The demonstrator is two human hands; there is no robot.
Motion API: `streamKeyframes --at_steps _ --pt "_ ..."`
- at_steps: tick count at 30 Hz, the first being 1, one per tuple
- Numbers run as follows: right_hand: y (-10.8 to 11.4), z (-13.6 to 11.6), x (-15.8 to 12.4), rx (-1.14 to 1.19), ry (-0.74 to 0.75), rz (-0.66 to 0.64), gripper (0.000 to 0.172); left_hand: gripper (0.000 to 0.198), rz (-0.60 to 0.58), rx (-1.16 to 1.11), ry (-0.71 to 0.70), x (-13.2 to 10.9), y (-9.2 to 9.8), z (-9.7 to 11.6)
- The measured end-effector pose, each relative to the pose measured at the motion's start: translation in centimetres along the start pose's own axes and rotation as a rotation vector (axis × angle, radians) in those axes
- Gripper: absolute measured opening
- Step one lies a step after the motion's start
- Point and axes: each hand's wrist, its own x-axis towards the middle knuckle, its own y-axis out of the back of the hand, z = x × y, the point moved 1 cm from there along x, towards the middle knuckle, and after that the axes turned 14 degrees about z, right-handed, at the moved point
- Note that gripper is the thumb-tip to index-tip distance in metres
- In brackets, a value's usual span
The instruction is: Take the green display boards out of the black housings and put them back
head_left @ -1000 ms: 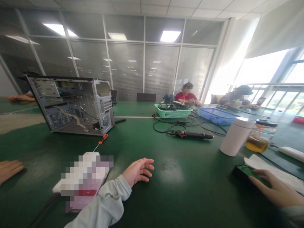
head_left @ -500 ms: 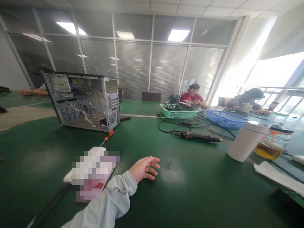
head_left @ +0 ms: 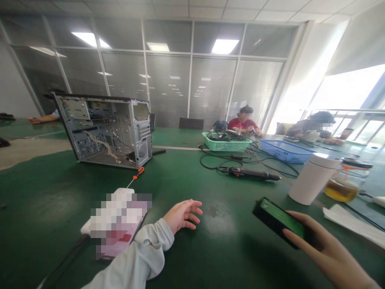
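My left hand [head_left: 183, 216] rests on the green table at the lower middle, fingers apart, holding nothing. A pinkish flat item [head_left: 128, 233], partly blurred out, lies beside my left forearm against a white power strip [head_left: 123, 196]. At the lower right, my right hand [head_left: 315, 237] grips a black rectangular device with a green top [head_left: 279, 216], thumb on the near side and fingers on the far side. The device is tilted and appears to be above the table. An orange-handled screwdriver [head_left: 138, 173] lies by an open computer case [head_left: 141, 140].
A green basket [head_left: 227, 145] of cables, a blue basket [head_left: 285, 151] and a black electric screwdriver [head_left: 252, 174] are beyond my hands. A white tumbler [head_left: 313, 180], a jar [head_left: 345, 184] and white paper [head_left: 355, 224] are at right. People sit across the table.
My right hand has come into view with the black and green device, which has moved left and up from the lower right edge. My left hand has hardly moved.
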Motion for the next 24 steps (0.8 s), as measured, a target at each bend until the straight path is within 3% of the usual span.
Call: streamKeyframes --at_steps 3,6,8,13,17,24 --pt "-4.8 -5.7 -0.1 0.234 0.13 -0.217 0.048 0.031 -0.001 -0.023 -0.003 0.2 0.1 -0.1" --pt "-8.6 -10.3 -0.7 0.361 0.359 -0.186 0.035 0.036 0.004 -0.052 0.015 0.3 0.1 -0.1" --pt "-10.3 -11.7 -1.3 0.379 0.46 -0.168 0.033 0.04 0.011 -0.055 0.037 0.3 0.0 -0.2" --pt "-11.7 -11.0 -2.7 0.345 0.57 -0.167 0.037 0.038 0.038 -0.013 0.012 0.2 -0.2 -0.7" --pt "-11.7 -9.9 -2.5 0.373 0.488 -0.119 0.036 0.049 0.029 0.073 -0.007 0.6 -0.4 -1.4" --pt "-12.4 -8.4 -1.7 0.412 0.391 -0.031 0.04 0.067 0.05 0.256 -0.246 -0.8 -1.3 -0.7"
